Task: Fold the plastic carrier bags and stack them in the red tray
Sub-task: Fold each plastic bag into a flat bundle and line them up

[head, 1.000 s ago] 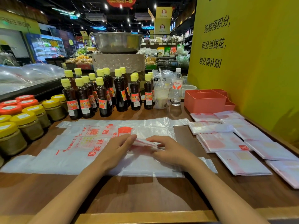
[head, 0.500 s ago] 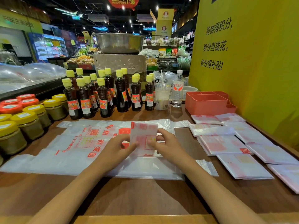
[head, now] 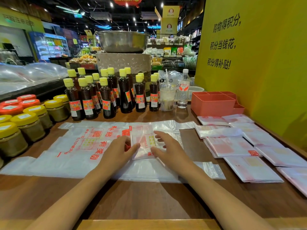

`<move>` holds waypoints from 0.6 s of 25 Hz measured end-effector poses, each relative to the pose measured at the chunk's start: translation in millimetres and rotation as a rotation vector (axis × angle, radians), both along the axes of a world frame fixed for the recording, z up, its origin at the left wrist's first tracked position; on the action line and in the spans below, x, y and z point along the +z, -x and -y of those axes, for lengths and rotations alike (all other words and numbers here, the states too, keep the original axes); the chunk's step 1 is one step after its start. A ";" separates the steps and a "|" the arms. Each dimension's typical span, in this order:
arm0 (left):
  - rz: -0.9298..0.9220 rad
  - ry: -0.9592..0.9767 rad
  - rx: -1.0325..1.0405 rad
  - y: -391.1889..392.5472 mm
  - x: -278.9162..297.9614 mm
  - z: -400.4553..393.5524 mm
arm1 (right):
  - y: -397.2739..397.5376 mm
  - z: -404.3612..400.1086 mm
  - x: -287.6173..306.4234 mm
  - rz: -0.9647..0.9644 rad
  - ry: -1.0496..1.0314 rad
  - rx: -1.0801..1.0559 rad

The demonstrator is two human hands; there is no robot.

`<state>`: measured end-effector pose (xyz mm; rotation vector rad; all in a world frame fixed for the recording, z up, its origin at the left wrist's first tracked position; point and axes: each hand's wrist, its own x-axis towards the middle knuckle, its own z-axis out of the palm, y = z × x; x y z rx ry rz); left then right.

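Both hands, left (head: 118, 151) and right (head: 167, 150), press a folded bag (head: 143, 141) flat with spread fingers. Far right, the red tray (head: 214, 103) shows no visible contents.

Folded bag (head: 143, 141) lies on flat bags (head: 79, 151) spread across worktop (head: 149, 200), between left hand (head: 118, 151) and right hand (head: 169, 150). Bottles (head: 106, 95) stand behind flat bags; jars (head: 25, 120) at left. Tray (head: 214, 103) sits at far right, folded stacks (head: 240, 146) in front of it.
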<state>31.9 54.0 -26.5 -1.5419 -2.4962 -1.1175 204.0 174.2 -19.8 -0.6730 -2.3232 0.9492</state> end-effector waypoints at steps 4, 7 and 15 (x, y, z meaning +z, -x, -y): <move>-0.130 0.116 -0.039 0.1 -2.1 -0.4 | 0.3 0.5 -1.2 0.203 -0.196 0.051; -0.210 0.177 -0.142 -0.8 -2.0 1.4 | 1.5 1.9 1.7 0.179 -0.270 -0.016; -0.375 0.520 -0.334 -19.9 -1.2 6.7 | -1.2 6.7 -5.2 0.632 -0.405 0.088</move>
